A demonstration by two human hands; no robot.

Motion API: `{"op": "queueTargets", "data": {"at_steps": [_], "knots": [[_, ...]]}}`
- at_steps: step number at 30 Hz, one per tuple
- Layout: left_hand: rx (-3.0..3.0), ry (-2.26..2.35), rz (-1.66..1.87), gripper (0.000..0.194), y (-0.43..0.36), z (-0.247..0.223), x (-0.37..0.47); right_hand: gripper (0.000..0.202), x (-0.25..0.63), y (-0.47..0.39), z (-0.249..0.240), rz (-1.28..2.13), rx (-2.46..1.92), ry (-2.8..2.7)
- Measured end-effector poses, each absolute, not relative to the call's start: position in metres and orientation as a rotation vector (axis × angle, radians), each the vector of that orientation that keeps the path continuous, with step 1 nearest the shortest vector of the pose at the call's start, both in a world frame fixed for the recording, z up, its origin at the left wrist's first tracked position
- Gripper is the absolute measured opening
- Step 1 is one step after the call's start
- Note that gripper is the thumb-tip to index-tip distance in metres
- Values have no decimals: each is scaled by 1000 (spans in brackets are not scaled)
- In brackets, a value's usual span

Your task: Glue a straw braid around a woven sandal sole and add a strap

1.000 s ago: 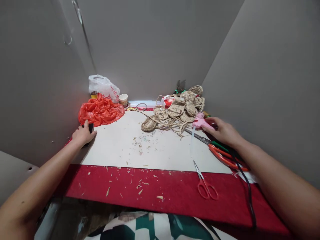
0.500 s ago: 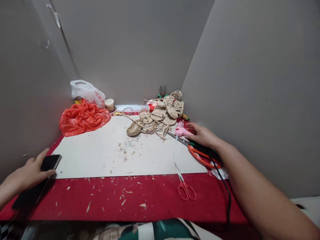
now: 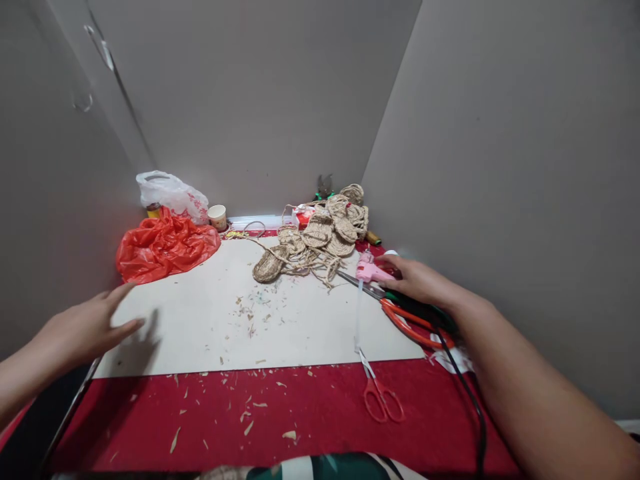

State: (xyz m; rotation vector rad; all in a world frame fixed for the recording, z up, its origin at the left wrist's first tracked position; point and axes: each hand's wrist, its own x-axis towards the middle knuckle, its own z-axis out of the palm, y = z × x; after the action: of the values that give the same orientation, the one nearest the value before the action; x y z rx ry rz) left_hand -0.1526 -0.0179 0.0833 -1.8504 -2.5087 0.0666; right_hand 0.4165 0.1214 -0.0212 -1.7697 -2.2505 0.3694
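My left hand (image 3: 95, 323) hovers over the left end of the white board (image 3: 295, 333), fingers spread, holding nothing. Below it, partly hidden by the forearm, lies a dark phone (image 3: 50, 413). On the right, my right hand (image 3: 417, 283) has its thumb and fingers around the handle of a pink hot glue gun (image 3: 369, 268). A clear glue stick (image 3: 359, 313) lies in front of the gun, towards me. Large orange-handled scissors (image 3: 403, 320) lie under and beside this hand. Small red-handled scissors (image 3: 380, 395) rest nearer me on the red cloth (image 3: 220, 423).
Coiled straw-rope pieces (image 3: 320, 233) are heaped at the back right, with pliers (image 3: 324, 187) behind. A red plastic bag (image 3: 165, 247), a white bag (image 3: 173, 193) and a paper cup (image 3: 217, 217) stand back left. A black cord (image 3: 473, 400) runs down the right. Grey walls (image 3: 280, 100) enclose the table.
My left hand has lifted off the phone and opened. The phone now appears lower left in view. My right hand stays at the glue gun; the view has shifted slightly.
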Motion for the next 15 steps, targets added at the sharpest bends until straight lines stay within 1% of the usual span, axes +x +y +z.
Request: {"op": "queueTargets", "data": {"at_steps": [1, 2, 4, 6, 9, 11, 15], "knots": [[-1949, -2393, 171, 75, 2, 91, -128, 55, 416, 121, -20, 369, -1766, -2264], [-2047, -2293, 204, 73, 24, 96, -104, 55, 415, 120, -19, 367, -1759, -2275], [-2196, -2179, 182, 62, 72, 101, -56, 52, 413, 117, -16, 351, -1741, -2284], [-2254, -2144, 147, 48, 122, 97, -15, 48, 413, 114, -12, 306, -1721, -2263], [-2249, -2183, 132, 36, 189, 80, 29, 45, 415, 110, -4, 240, -1710, -2200], [-2217, -2233, 135, 34, 224, 66, 45, 43, 418, 108, 1, 214, -1721, -2160], [-2135, -2307, 104, 36, 272, 44, 52, 41, 419, 108, 5, 235, -1729, -2164]]}}
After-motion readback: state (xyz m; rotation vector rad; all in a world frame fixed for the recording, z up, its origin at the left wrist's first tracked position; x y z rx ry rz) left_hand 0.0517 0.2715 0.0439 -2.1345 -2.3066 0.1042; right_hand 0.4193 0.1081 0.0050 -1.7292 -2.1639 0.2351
